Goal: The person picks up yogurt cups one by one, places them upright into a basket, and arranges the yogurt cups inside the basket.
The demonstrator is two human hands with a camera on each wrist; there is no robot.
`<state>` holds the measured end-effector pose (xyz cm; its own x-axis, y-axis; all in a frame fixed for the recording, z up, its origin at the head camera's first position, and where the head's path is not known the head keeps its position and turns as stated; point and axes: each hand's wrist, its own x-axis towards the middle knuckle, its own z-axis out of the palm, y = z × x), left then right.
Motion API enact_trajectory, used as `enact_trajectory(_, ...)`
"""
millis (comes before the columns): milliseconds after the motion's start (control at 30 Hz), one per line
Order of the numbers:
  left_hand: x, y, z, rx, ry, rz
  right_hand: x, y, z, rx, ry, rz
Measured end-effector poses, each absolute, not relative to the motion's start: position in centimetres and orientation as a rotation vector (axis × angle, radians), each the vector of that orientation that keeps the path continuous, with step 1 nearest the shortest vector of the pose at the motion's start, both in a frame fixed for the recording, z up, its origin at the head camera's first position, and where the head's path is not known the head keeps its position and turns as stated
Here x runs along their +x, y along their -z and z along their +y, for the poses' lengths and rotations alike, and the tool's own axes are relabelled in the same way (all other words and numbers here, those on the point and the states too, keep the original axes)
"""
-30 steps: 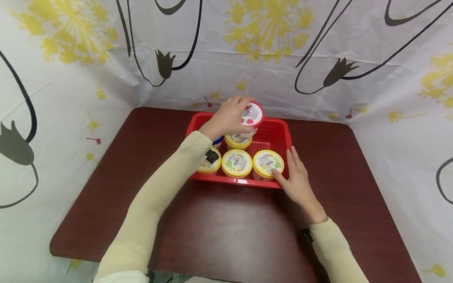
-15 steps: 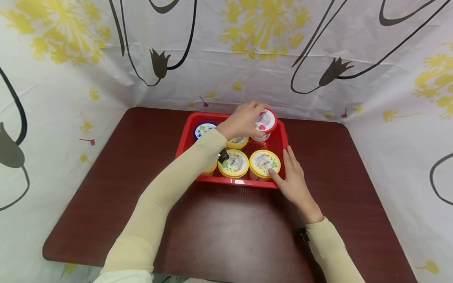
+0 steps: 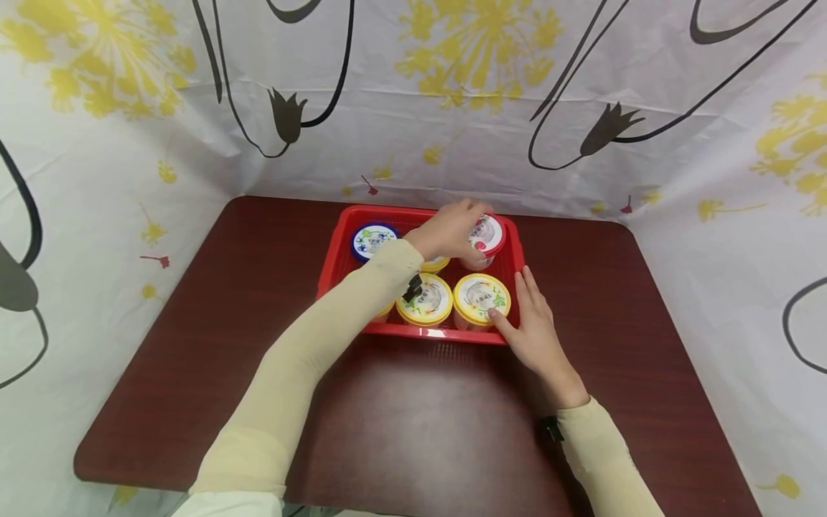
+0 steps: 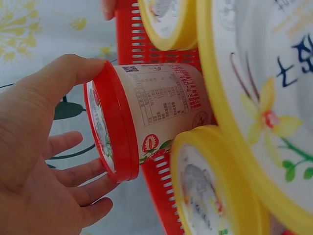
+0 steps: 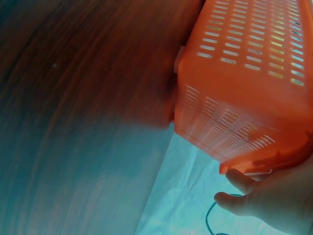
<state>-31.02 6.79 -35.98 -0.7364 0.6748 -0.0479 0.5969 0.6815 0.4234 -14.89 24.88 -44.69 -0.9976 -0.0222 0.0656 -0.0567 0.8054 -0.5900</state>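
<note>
In the head view my left hand (image 3: 450, 231) holds a red-lidded tub (image 3: 486, 235) at the back right of the red basket (image 3: 326, 264). The left wrist view has my thumb at one edge of the red lid (image 4: 128, 122) and several fingers at the opposite edge; the tub's printed side faces the camera. My right hand (image 3: 541, 334) rests on the basket's front right corner, fingers straight along the outer side. Its thumb reaches over the rim to a yellow-lidded tub (image 3: 481, 298). In the right wrist view, fingertips (image 5: 239, 188) touch the basket's rim.
Another yellow-lidded tub (image 3: 424, 300) stands in the front row, and one more is partly under my left sleeve (image 3: 336, 334). A blue-lidded tub (image 3: 375, 240) is at the back left. The basket stands on a dark wooden table (image 3: 413, 424), with patterned cloth (image 3: 362, 143) behind it.
My left hand has carried the red-lidded tub rightward and lowered it into the back right of the basket. The blue-lidded tub has come into fuller view. My right hand has stayed at the corner.
</note>
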Motion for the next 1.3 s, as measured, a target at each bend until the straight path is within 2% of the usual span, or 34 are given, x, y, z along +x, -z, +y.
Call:
enact_trajectory(500,-31.4,38.0,7.6,1.077,-0.351,2.681,-14.7,44.5,24.6,0.052,-0.962,-2.938)
enact_trajectory(1300,-31.3,38.6,7.4,1.024,-0.303,2.636,-14.7,44.5,23.9,0.069,-0.970,-2.930)
